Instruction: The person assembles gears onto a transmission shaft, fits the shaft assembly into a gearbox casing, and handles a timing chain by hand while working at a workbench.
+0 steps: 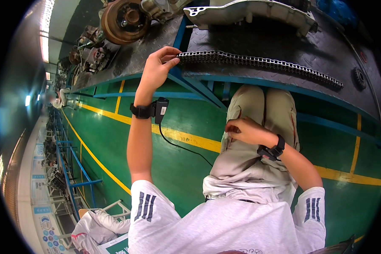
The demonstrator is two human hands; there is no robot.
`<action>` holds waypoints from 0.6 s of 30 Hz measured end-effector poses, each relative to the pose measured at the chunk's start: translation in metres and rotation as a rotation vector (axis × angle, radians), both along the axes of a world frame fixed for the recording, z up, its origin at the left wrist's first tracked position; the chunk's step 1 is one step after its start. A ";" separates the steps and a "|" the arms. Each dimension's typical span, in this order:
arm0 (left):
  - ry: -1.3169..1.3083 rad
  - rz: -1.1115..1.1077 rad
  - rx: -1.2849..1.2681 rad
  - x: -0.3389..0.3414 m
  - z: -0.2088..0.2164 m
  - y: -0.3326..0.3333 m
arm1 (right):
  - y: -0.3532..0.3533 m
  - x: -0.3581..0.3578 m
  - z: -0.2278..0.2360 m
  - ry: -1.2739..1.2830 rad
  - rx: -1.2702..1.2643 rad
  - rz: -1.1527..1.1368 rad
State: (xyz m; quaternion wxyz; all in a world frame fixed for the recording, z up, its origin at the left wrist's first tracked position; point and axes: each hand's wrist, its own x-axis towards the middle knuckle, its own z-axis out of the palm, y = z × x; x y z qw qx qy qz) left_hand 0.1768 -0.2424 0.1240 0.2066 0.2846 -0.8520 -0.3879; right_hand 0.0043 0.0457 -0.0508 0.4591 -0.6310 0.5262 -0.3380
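A long metal roller chain (258, 62) lies stretched along the near edge of the dark bench top, slanting down toward the right. At its left end, my left hand (160, 70) pinches the chain between thumb and fingers. My right hand (249, 132) is over my lap, in front of my thighs, well apart from the chain. Its fingers are curled together, and whatever is in them, if anything, is hidden. Both wrists wear black straps with small boxes; a cable hangs from the left one.
A toothed sprocket (360, 78) and a thin rod lie at the bench's right. Behind the chain sits a large cast metal housing (258, 12). A rusty drum (125, 21) and engine parts (95, 57) stand on the left bench. Blue frame bars (199, 91) run below the bench edge.
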 end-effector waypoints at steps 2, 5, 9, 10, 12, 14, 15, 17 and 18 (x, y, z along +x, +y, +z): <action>0.005 0.009 -0.004 -0.001 0.003 0.003 | 0.000 0.000 -0.008 -0.017 -0.012 -0.008; -0.003 0.055 0.118 -0.006 0.007 0.006 | 0.005 0.000 -0.003 -0.015 -0.039 -0.035; -0.009 0.007 0.041 -0.010 0.006 0.004 | 0.029 0.005 0.051 0.244 -0.527 -0.203; -0.009 0.001 0.051 -0.008 0.004 0.005 | 0.037 0.001 0.079 0.319 -0.662 -0.248; -0.016 -0.012 -0.031 0.004 0.002 0.005 | 0.048 -0.022 0.129 0.409 -0.765 -0.277; -0.008 -0.028 -0.010 0.005 -0.001 0.002 | 0.056 -0.065 0.171 0.613 -0.823 -0.426; -0.027 -0.037 -0.018 0.004 -0.003 0.000 | 0.059 -0.089 0.184 0.679 -0.768 -0.511; -0.010 -0.038 -0.045 0.002 -0.006 0.000 | 0.068 -0.138 0.205 0.881 -0.632 -0.602; -0.001 -0.049 -0.047 -0.001 -0.003 0.001 | 0.074 -0.161 0.205 0.945 -0.558 -0.601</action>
